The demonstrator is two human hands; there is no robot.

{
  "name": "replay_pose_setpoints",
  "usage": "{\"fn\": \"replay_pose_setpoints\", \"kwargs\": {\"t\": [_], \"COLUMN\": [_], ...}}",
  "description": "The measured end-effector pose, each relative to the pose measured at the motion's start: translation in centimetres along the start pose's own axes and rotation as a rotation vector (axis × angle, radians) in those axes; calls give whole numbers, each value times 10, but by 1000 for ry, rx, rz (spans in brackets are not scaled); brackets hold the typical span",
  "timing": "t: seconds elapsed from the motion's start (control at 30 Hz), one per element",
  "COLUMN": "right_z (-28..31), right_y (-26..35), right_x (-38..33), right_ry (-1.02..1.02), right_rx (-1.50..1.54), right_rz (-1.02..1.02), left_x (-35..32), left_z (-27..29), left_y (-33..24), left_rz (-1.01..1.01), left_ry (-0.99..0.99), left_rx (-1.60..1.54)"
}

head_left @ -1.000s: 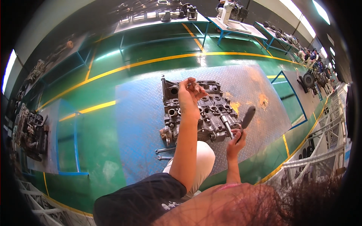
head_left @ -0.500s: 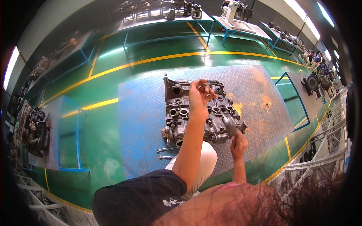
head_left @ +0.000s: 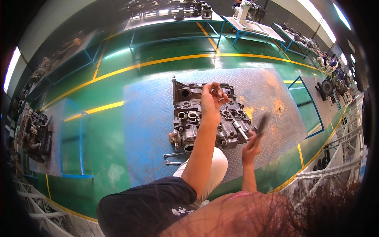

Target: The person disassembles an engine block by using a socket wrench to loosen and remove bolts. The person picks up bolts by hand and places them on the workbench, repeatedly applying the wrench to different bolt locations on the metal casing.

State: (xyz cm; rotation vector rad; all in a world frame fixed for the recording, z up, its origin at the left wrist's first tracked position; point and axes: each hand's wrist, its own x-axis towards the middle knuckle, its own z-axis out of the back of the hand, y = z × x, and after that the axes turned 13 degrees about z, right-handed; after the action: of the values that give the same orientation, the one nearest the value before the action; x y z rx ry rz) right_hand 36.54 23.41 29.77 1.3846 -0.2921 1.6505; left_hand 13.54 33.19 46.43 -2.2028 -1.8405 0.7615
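Observation:
A grey metal engine block (head_left: 189, 130) with round openings lies on the steel plate in front of me. My left hand (head_left: 213, 96) is over its far middle, fingers loosely bent and apart, with nothing visible in them. At the block's near right corner, my right hand (head_left: 251, 151) is closed around a dark bar-shaped tool (head_left: 262, 124), smeared by motion and slanting up from the fist. Beside it, a silver socket with a thin shaft (head_left: 240, 129) slants over the block towards my fingers. Whether this shaft joins the dark tool cannot be made out.
Two wrenches (head_left: 173, 158) lie on the diamond-patterned steel plate (head_left: 146, 126), left of my knee. Another engine (head_left: 33, 134) stands on a table at the left. Blue-framed tables (head_left: 177, 23) with machine parts line the far side. People (head_left: 331, 61) are at the far right.
My right hand has tilted, and the dark tool has swung right, off the block's corner, uncovering the silver socket and shaft. My left hand has barely moved.

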Motion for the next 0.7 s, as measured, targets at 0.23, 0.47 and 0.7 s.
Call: {"fn": "replay_pose_setpoints", "kwargs": {"t": [0.23,0.47,0.7], "right_z": [0,-15,-13], "right_y": [19,34,55], "right_x": [64,66,23], "right_ry": [243,-142,146], "right_rx": [-110,9,-93], "right_rz": [187,-657,-109], "left_x": [-3,-3,19], "left_z": [11,9,20], "left_y": [-13,-15,2], "left_rz": [-108,-49,25], "left_ry": [7,-39,-64], "left_rx": [-57,-72,-46]}}
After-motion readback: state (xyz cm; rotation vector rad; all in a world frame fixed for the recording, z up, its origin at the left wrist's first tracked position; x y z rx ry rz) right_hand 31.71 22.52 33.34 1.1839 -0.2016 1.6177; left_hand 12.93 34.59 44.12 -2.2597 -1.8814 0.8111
